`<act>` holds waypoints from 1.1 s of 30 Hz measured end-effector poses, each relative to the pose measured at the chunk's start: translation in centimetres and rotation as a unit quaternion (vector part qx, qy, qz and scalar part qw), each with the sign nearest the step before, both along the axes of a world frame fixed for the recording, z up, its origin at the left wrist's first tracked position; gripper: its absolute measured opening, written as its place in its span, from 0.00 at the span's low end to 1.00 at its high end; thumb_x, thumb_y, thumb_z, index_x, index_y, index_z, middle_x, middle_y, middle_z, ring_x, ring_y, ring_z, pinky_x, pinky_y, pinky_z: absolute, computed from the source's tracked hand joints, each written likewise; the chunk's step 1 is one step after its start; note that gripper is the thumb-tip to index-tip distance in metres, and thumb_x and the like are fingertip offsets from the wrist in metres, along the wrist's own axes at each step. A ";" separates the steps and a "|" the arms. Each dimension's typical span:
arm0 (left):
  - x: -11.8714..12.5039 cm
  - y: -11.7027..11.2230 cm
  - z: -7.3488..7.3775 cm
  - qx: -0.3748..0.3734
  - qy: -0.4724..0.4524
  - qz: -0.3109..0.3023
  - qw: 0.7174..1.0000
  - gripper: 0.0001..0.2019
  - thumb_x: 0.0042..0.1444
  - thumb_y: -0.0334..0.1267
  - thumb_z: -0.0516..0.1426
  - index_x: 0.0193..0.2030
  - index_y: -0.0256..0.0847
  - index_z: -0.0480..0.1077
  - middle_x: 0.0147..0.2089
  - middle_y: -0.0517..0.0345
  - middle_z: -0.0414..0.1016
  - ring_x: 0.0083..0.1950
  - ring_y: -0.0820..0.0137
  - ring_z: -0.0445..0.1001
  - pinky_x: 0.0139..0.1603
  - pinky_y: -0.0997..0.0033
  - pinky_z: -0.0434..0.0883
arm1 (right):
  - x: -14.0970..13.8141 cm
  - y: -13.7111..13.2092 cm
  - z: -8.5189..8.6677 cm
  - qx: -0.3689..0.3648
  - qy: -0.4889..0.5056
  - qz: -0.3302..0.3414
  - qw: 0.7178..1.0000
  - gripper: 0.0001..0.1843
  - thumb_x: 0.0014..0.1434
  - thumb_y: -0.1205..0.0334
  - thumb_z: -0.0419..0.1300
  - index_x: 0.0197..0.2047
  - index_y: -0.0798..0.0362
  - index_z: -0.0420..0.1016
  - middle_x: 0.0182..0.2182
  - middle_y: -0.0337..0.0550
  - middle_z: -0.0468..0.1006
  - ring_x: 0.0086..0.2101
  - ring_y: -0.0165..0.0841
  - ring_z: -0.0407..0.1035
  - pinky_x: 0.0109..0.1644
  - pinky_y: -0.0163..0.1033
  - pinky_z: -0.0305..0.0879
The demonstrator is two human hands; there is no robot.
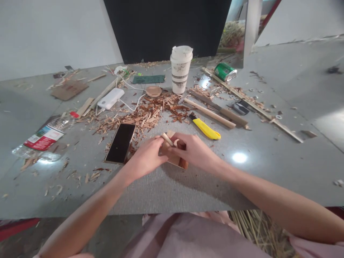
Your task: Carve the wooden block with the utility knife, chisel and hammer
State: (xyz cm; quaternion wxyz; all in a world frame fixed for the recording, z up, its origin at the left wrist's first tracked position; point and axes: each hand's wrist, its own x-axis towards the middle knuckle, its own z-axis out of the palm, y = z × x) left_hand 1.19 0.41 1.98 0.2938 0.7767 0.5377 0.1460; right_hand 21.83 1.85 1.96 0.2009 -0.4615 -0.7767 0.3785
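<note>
Gripping a piece of wood (176,159) between them, a person's left hand (150,154) and right hand (192,149) met near the front edge of the gray tabletop (215,195), a short pale stick (167,139) jutting up from their curled fingers. A smartphone (120,143) lay just left of the hands, a yellow utility knife (206,129) to the right, and wood shavings (146,117) were strewn before a lidded paper cup (180,71).
</note>
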 end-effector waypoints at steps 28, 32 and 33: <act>2.2 -0.9 -2.2 -0.057 -0.458 0.231 0.857 0.15 0.61 0.45 0.66 0.51 0.40 0.82 0.50 0.50 0.85 0.53 0.56 0.82 0.54 0.61 0.78 | 0.0 -1.6 -1.0 0.039 0.143 -0.065 0.987 0.14 0.75 0.54 0.51 0.59 0.50 0.63 0.29 0.34 0.71 0.27 0.30 0.64 0.30 0.35 0.60; 3.1 -1.8 -2.4 -0.003 -0.410 0.222 0.885 0.16 0.66 0.45 0.63 0.57 0.43 0.80 0.56 0.52 0.83 0.61 0.57 0.78 0.63 0.62 0.71 | -0.9 -1.6 -1.4 -0.008 0.144 -0.131 0.981 0.16 0.76 0.50 0.46 0.52 0.50 0.69 0.25 0.33 0.68 0.24 0.30 0.59 0.29 0.35 0.56; 3.4 -2.0 -2.4 -0.005 -0.415 0.223 0.882 0.16 0.66 0.45 0.62 0.57 0.43 0.80 0.57 0.52 0.82 0.61 0.57 0.77 0.64 0.62 0.70 | -1.0 -1.5 -1.4 -0.007 0.144 -0.144 0.979 0.18 0.76 0.49 0.46 0.49 0.51 0.70 0.25 0.33 0.68 0.25 0.30 0.59 0.29 0.35 0.56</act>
